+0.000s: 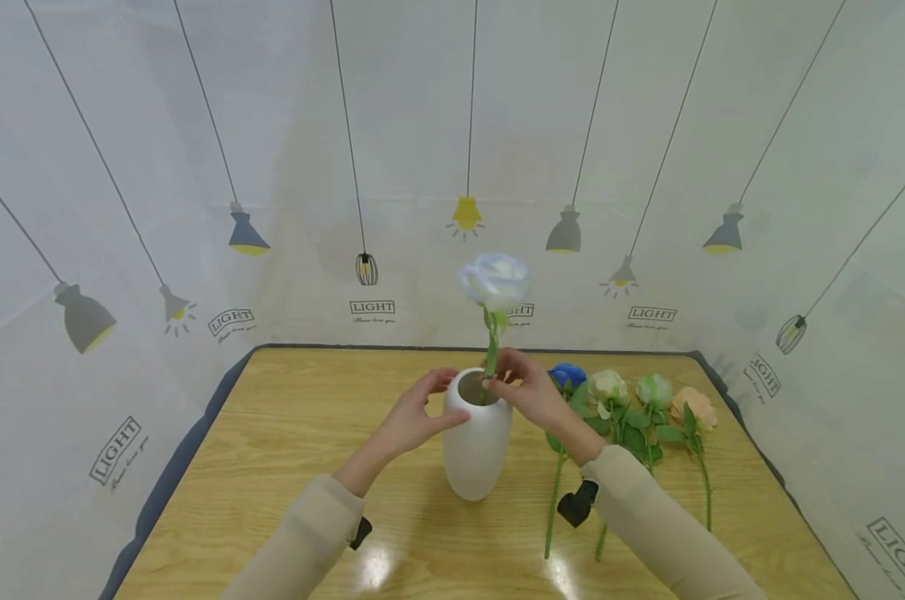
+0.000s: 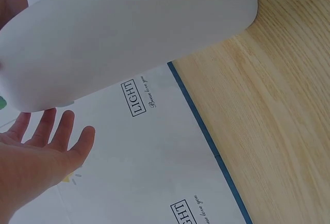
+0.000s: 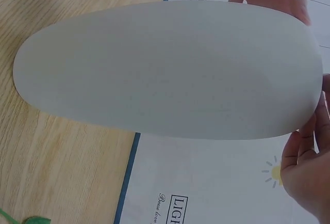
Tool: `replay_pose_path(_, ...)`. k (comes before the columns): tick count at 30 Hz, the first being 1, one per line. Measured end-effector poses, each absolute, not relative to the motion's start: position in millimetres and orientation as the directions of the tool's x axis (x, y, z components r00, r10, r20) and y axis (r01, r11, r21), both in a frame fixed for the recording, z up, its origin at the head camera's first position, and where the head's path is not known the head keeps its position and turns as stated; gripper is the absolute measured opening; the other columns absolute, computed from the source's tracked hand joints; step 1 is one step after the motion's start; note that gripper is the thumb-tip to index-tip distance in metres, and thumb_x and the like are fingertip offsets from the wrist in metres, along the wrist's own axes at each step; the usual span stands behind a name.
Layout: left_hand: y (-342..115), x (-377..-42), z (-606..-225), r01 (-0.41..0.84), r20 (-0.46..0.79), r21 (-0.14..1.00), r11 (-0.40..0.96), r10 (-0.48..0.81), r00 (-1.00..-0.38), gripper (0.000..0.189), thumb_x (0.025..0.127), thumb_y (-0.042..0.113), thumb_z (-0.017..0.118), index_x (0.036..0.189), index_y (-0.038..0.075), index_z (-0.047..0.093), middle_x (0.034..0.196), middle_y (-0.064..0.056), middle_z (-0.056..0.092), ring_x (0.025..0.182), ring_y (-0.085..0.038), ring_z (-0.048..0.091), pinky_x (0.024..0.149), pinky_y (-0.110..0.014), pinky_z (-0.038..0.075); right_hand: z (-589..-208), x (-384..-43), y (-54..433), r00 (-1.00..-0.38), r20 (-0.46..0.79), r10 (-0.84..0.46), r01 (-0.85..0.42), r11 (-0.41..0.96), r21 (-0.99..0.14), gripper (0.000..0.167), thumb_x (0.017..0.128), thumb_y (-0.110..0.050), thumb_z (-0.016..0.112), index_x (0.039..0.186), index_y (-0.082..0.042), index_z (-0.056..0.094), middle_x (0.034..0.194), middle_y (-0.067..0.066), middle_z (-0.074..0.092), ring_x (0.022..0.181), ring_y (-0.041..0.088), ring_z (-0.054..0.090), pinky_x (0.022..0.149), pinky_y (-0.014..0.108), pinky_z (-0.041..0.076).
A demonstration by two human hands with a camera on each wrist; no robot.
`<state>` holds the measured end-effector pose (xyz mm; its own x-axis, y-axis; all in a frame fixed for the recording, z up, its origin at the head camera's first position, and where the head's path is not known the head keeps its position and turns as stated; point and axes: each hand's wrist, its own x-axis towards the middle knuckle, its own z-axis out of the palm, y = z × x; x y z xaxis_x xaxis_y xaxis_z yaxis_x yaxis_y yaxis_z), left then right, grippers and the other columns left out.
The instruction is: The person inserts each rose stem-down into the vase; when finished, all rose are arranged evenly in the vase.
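Observation:
A white vase [image 1: 477, 454] stands upright on the wooden table. Above its mouth rises a pale blue-white rose [image 1: 495, 281], its stem reaching down inside the opening. My right hand [image 1: 531, 392] pinches that stem at the rim; the vase hides the fingertips in the right wrist view. On the other side, my left hand [image 1: 415, 417] is at the rim with thumb and fingers spread, its fingertips touching or very near the vase wall [image 2: 129, 33] in the left wrist view. The stem's lower end is hidden inside the vase.
Right of the vase lie a blue rose [image 1: 567, 375], a cream rose [image 1: 607, 386], a pale green rose [image 1: 654, 390] and a peach rose [image 1: 694, 408], partly beneath my right forearm. A printed cloth wall [image 1: 415, 325] borders the table's [image 1: 287, 442] back edge.

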<state>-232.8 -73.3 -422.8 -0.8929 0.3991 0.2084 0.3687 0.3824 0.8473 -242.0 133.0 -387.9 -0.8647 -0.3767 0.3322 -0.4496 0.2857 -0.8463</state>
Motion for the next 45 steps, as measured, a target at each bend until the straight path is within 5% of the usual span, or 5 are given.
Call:
replay_pose_path(8, -73.8, -232.8, -422.2, 0.364, 0.208, 0.854, 0.373, 0.397, -0.894, 0.065, 0.076, 0.041, 0.066, 0.129, 0.016, 0.040, 0.124, 0.001, 0.046, 0.113, -0.017, 0.042, 0.090, -0.051, 0.031, -388.8, -245.8, 135.2, -0.871, 0.312, -0.380, -0.445, 0.340, -0.829, 0.015, 0.085, -0.017, 0.060, 0.097, -0.007, 0.060, 0.082, 0.001, 0.058, 0.078, 0.019, 0.052, 0.073, 0.040, 0.041)
replay_pose_path(16, -73.3, -233.3, -422.0, 0.361, 0.208, 0.857, 0.367, 0.396, -0.895, 0.066, 0.076, 0.041, 0.067, 0.129, 0.015, 0.040, 0.123, 0.002, 0.047, 0.113, -0.016, 0.042, 0.091, -0.049, 0.031, -357.1, -229.1, 129.8, -0.838, 0.359, -0.411, -0.506, 0.341, -0.793, 0.015, 0.088, -0.008, 0.053, 0.095, 0.004, 0.060, 0.081, 0.014, 0.058, 0.077, 0.027, 0.052, 0.071, 0.041, 0.042)
replay_pose_path(23, -73.3, -233.7, -422.6, 0.369, 0.217, 0.854, 0.368, 0.391, -0.894, 0.065, 0.075, 0.040, 0.068, 0.129, 0.016, 0.041, 0.122, 0.003, 0.047, 0.112, -0.015, 0.042, 0.091, -0.048, 0.031, -380.7, -254.8, 137.7, -0.822, 0.369, -0.433, -0.540, 0.389, -0.747, 0.021, 0.089, -0.022, 0.055, 0.098, -0.005, 0.064, 0.090, 0.001, 0.061, 0.080, 0.017, 0.054, 0.069, 0.035, 0.045)
replay_pose_path(32, -73.4, -234.4, -423.5, 0.379, 0.223, 0.845, 0.377, 0.396, -0.891, 0.065, 0.076, 0.041, 0.066, 0.129, 0.015, 0.040, 0.122, 0.003, 0.047, 0.112, -0.015, 0.042, 0.091, -0.046, 0.033, -389.0, -252.8, 129.0, -0.863, 0.351, -0.364, -0.481, 0.377, -0.791, 0.018, 0.084, -0.022, 0.062, 0.097, -0.010, 0.058, 0.082, -0.002, 0.063, 0.076, 0.013, 0.057, 0.069, 0.034, 0.045)
replay_pose_path(45, -73.5, -234.7, -424.2, 0.343, 0.183, 0.850, 0.400, 0.387, -0.904, 0.067, 0.076, 0.044, 0.065, 0.130, 0.017, 0.038, 0.126, -0.001, 0.045, 0.114, -0.018, 0.040, 0.091, -0.048, 0.032, -393.7, -255.1, 128.6, -0.833, 0.405, -0.376, -0.537, 0.378, -0.754, 0.010, 0.084, -0.016, 0.061, 0.089, -0.008, 0.066, 0.086, -0.002, 0.059, 0.076, 0.015, 0.050, 0.067, 0.032, 0.043)
